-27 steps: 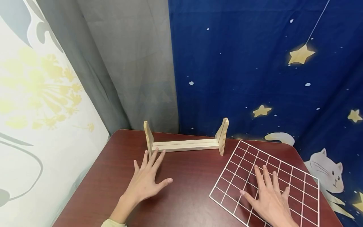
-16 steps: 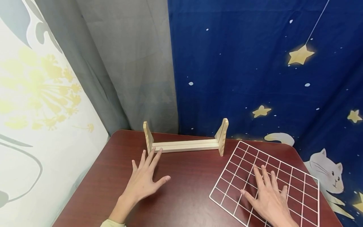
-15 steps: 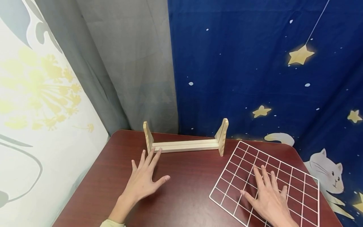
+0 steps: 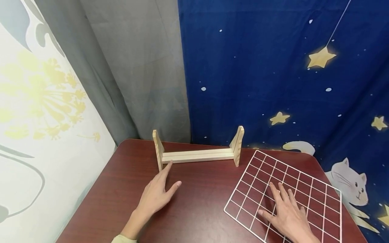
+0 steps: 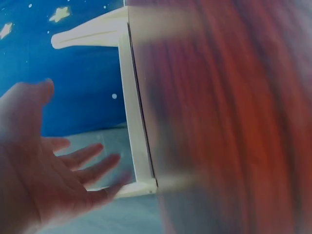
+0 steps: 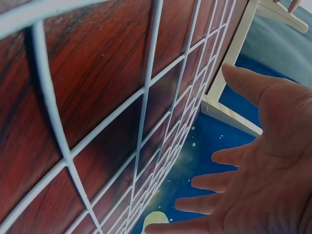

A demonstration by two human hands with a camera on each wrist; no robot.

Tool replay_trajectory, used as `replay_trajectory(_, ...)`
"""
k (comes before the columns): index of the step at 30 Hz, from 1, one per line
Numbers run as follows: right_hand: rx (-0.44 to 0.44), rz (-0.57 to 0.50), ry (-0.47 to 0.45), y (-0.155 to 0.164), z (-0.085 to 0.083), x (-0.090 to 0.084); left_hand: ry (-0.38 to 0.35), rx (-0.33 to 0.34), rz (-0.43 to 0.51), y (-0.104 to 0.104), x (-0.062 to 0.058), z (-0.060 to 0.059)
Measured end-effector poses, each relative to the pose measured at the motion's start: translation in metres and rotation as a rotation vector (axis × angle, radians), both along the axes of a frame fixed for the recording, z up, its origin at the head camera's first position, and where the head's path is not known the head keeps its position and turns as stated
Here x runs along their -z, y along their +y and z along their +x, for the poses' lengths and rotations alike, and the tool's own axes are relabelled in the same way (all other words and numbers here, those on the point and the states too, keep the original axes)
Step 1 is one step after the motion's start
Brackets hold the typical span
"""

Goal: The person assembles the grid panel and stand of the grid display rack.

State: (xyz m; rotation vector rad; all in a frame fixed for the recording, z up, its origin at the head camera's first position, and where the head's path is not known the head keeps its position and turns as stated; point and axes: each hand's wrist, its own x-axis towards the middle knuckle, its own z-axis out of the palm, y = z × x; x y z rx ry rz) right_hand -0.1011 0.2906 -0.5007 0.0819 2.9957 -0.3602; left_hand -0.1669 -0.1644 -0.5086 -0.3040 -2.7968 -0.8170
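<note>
A pale wooden rack (image 4: pixel 197 155) with two upright ends stands at the far side of a dark red-brown table (image 4: pixel 200 195). My left hand (image 4: pixel 169 178) lies on the table just in front of the rack's left end. Its fingers are straight and together, and the fingertips (image 4: pixel 169 164) almost touch the rack. In the left wrist view my left hand (image 5: pixel 73 146) is open and empty beside the rack (image 5: pixel 132 117). A white wire grid panel (image 4: pixel 307 189) lies flat at the right. My right hand (image 4: pixel 275 202) rests flat on it, and in the right wrist view my right hand (image 6: pixel 246 136) hovers over the grid panel (image 6: pixel 146 97).
A blue star-and-cat curtain (image 4: pixel 273 74) hangs behind the table. A grey curtain (image 4: pixel 136 67) and a white flowered curtain (image 4: pixel 39 111) close off the left. The table's far edge lies right behind the rack.
My left hand's spread fingers have drawn together and the hand has turned slightly onto its edge. The right hand slid a little nearer on the grid.
</note>
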Motion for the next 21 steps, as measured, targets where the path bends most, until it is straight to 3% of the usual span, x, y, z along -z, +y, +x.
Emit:
replay_trajectory(8,0.091,-0.008,-0.049,0.011,0.000,-0.006,-0.129,0.002,0.066,0.016,-0.014,-0.010)
replay_trajectory(15,0.174,-0.002,-0.063,0.031,0.002,-0.012,-0.146,0.026,-0.009,0.032,-0.027,-0.021)
replay_trajectory(21,0.292,0.025,-0.123,0.053,0.011,-0.014,-0.217,0.056,-0.051,0.043,-0.026,-0.025)
